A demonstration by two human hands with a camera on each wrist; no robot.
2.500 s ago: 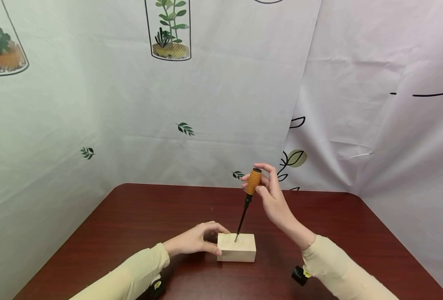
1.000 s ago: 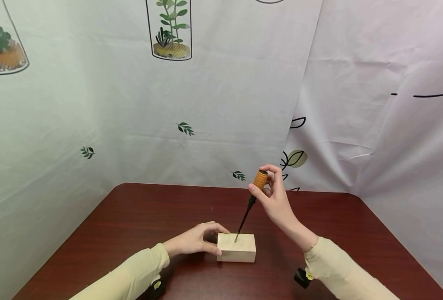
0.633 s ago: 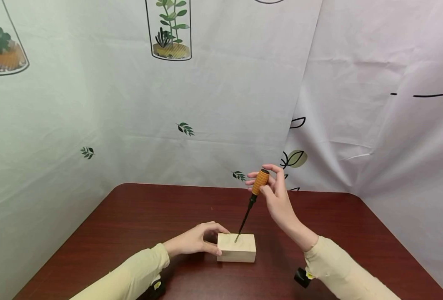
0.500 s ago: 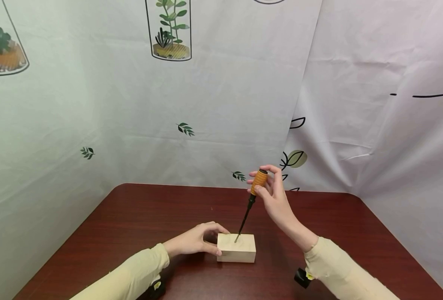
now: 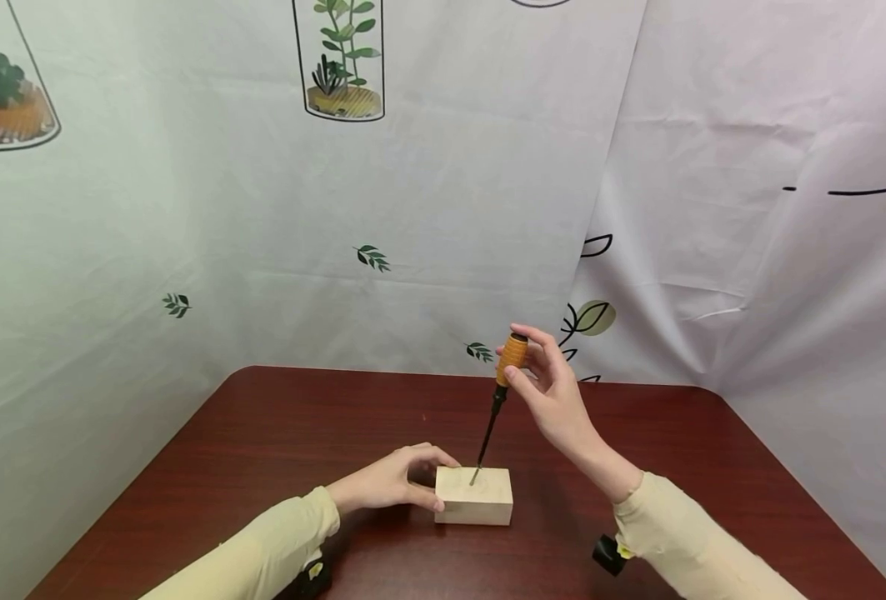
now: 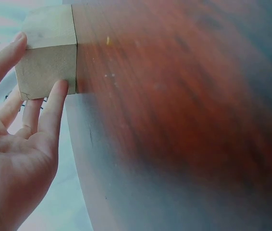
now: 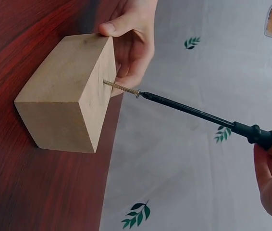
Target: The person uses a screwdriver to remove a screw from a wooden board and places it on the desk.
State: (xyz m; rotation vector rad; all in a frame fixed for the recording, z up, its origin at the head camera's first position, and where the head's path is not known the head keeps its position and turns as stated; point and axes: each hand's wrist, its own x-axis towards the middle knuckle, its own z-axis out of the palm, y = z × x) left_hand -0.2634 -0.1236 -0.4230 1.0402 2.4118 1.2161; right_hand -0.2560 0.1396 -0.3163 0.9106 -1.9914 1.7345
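Note:
A pale wooden block (image 5: 474, 508) lies on the dark red table. My left hand (image 5: 393, 477) grips its left end, thumb on the near side and fingers behind; the left wrist view shows fingertips on the block's end face (image 6: 47, 72). A brass-coloured screw (image 7: 121, 87) stands partway in the block's top, its threads largely exposed. On the screw's head sits the tip of a screwdriver (image 7: 189, 110) with a black shaft and orange ribbed handle. My right hand (image 5: 551, 396) pinches that handle (image 5: 513, 360) between thumb and fingers, forefinger at the butt end. The screwdriver leans to the right.
The reddish-brown table (image 5: 322, 417) has rounded far corners. White cloth (image 5: 443, 183) printed with plants hangs behind it and along both sides. A black wrist device (image 5: 609, 554) hangs under the right sleeve.
The right hand's fingers and thumb have shifted round the screwdriver handle, spreading and closing in turn. The handle swung right, then came back a little left. The left hand and block stay put.

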